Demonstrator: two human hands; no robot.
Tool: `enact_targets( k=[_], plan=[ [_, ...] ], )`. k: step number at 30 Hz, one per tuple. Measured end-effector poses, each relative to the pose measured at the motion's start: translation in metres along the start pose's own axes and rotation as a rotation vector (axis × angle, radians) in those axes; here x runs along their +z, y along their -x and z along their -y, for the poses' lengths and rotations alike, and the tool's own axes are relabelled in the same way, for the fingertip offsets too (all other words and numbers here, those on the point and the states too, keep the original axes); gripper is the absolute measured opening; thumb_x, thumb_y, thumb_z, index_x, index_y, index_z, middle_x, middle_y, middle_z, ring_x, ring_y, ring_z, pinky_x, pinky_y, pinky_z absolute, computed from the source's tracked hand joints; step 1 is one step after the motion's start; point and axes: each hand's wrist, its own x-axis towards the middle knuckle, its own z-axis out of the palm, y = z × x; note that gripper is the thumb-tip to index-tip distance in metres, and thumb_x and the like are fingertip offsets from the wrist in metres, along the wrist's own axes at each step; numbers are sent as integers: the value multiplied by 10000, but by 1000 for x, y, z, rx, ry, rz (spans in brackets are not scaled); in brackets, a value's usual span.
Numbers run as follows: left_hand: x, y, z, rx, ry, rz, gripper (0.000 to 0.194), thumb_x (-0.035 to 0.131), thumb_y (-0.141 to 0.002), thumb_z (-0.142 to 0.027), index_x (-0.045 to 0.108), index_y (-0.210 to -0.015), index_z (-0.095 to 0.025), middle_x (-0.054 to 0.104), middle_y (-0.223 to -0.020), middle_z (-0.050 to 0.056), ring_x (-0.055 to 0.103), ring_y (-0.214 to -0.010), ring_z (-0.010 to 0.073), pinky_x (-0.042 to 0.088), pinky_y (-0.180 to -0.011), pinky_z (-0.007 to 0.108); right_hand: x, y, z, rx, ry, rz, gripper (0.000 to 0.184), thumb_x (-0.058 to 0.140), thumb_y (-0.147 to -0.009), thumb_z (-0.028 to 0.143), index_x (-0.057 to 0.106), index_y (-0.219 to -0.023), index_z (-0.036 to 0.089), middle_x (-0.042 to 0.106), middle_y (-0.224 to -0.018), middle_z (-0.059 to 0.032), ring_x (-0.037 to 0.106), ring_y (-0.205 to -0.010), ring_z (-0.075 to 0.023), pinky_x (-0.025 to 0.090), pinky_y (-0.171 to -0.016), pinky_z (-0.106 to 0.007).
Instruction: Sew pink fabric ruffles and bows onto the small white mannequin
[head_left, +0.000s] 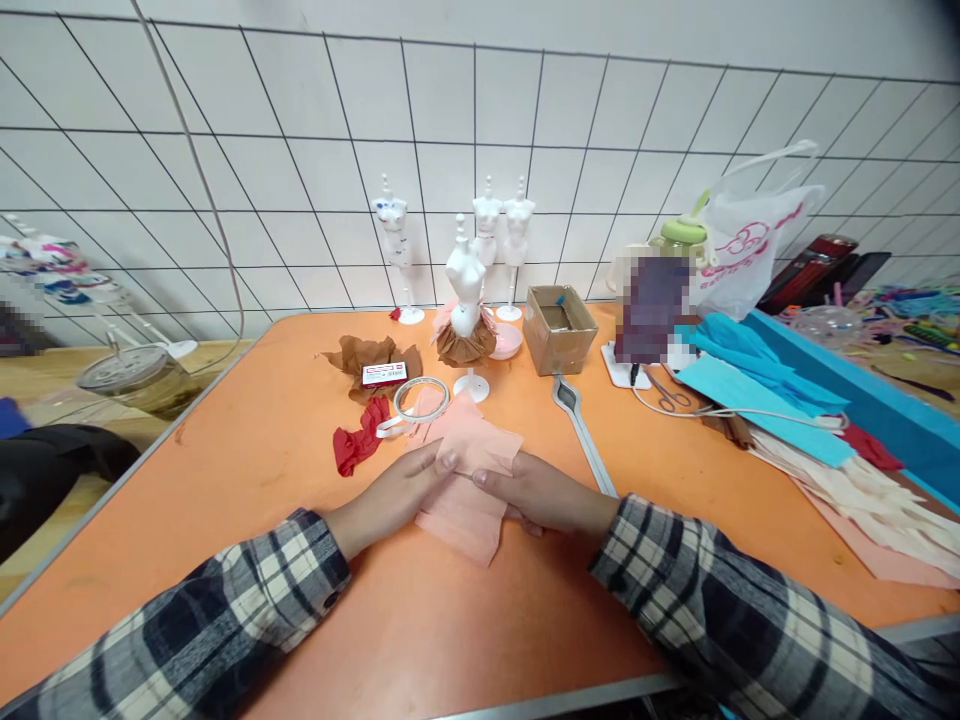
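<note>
Both my hands rest on a sheet of pink crepe paper (469,480) lying on the orange table (247,450). My left hand (397,495) lies over the paper's left edge, fingers closed on it near the middle. My right hand (536,492) holds the paper's right side, fingertips meeting the left hand's. A roll of clear tape (420,398) sits just beyond the paper, with a red crepe scrap (360,440) to its left.
A white doll mannequin with a brown paper skirt (465,310) stands behind the tape, three bare mannequins (487,230) at the wall. Brown crumpled paper (364,355), a cardboard box (559,328), scissors (667,395), and stacked blue, white and pink paper sheets (810,430) lie right.
</note>
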Motion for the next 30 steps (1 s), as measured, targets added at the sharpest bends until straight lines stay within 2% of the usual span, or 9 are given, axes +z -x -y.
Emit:
enact_targets(
  k=[4, 8, 13, 18, 22, 27, 30],
  plan=[
    [-2, -1, 7, 12, 175, 142, 480, 631, -865, -323, 494, -1313, -215, 645, -1220, 98, 647, -1014, 249, 502, -885, 396, -2, -1, 0, -33, -92, -18, 390, 459, -880, 581, 494, -900, 193, 343, -475, 108, 292, -305, -47, 273, -271, -159],
    [-1, -4, 12, 22, 219, 145, 413, 577, -907, -286, 497, -1302, -195, 673, -1164, 110, 666, -990, 243, 493, -899, 406, -2, -2, 0, -10, -142, -2, 372, 472, -874, 568, 475, -876, 197, 343, -466, 114, 284, -303, -46, 269, -274, -155],
    [3, -4, 10, 33, 237, 154, 401, 577, -907, -282, 507, -1293, -198, 692, -1121, 111, 663, -1008, 266, 511, -863, 407, 1, -1, -1, -3, -128, 2, 380, 466, -885, 556, 483, -815, 183, 392, -494, 93, 340, -314, -47, 313, -273, -157],
    [7, -2, 6, 39, 247, 178, 435, 583, -902, -296, 491, -1312, -187, 694, -1111, 121, 660, -1011, 272, 508, -871, 428, 4, 1, 2, 16, -105, -34, 382, 464, -889, 554, 517, -894, 175, 446, -534, 73, 397, -345, -54, 340, -277, -152],
    [5, -2, 4, 35, 187, 127, 449, 602, -886, -322, 508, -1303, -186, 684, -1136, 113, 657, -1005, 258, 503, -887, 408, 4, 0, 1, 28, -112, -63, 405, 472, -877, 577, 521, -947, 181, 428, -533, 80, 385, -339, -57, 324, -273, -156],
    [-1, -2, 5, 19, 50, -99, 390, 520, -911, -445, 621, -1174, -175, 707, -1075, 79, 661, -908, 222, 516, -812, 322, 1, -1, -1, -3, -154, -25, 362, 460, -893, 544, 485, -827, 189, 406, -516, 85, 374, -335, -61, 314, -270, -164],
    [-1, -3, 6, -9, -21, -139, 411, 521, -898, -485, 658, -1094, -151, 728, -974, 68, 656, -822, 206, 514, -736, 290, 0, -1, 0, 34, -111, -9, 370, 447, -896, 549, 483, -813, 190, 426, -507, 85, 376, -311, -63, 316, -261, -172]
  ],
)
